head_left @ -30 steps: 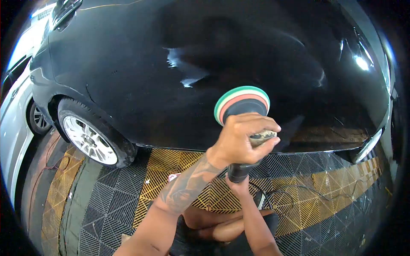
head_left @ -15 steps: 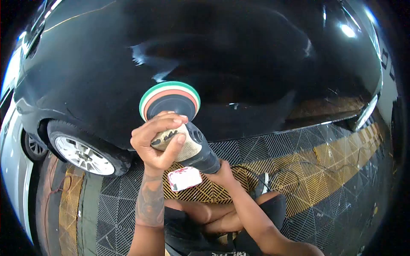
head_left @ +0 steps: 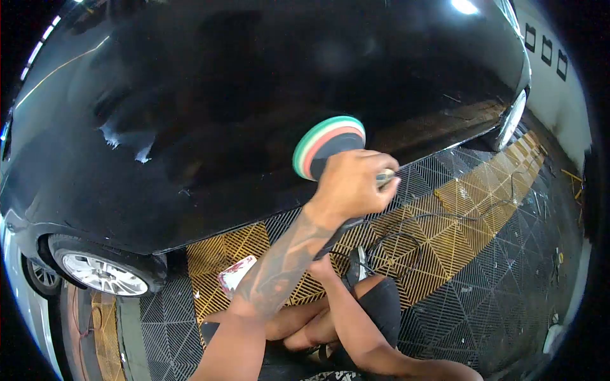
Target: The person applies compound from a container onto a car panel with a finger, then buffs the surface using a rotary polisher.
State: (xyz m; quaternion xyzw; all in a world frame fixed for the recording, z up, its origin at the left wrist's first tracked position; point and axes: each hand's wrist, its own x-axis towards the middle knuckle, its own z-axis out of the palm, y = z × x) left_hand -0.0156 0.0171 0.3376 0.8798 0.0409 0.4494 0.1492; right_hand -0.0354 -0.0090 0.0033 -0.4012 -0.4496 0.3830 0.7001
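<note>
A car polisher with a round pad (head_left: pixel 330 147), green, white, orange and black in layers, is held up to the lower side of a black car (head_left: pixel 241 82). The pad's face is turned to the paint; whether it touches cannot be told. My left hand (head_left: pixel 357 183) wraps over the polisher's head, fingers closed, and hides most of the body. Below it, my right hand (head_left: pixel 321 268) grips the rear handle, partly covered by my left forearm. Whitish compound smears (head_left: pixel 127 141) mark the panel left of the pad.
A white and red card or tub lid (head_left: pixel 235 274) lies on the yellow and black grid floor (head_left: pixel 445 254). A black cable (head_left: pixel 413 219) loops to the right. The car's white-spoked wheel (head_left: pixel 105 273) is at left, with another vehicle behind it. A grey wall stands at right.
The polisher and both hands have moved right along the car, away from the smears. My left hand has rolled over the tool's head. The view has shifted to the right.
</note>
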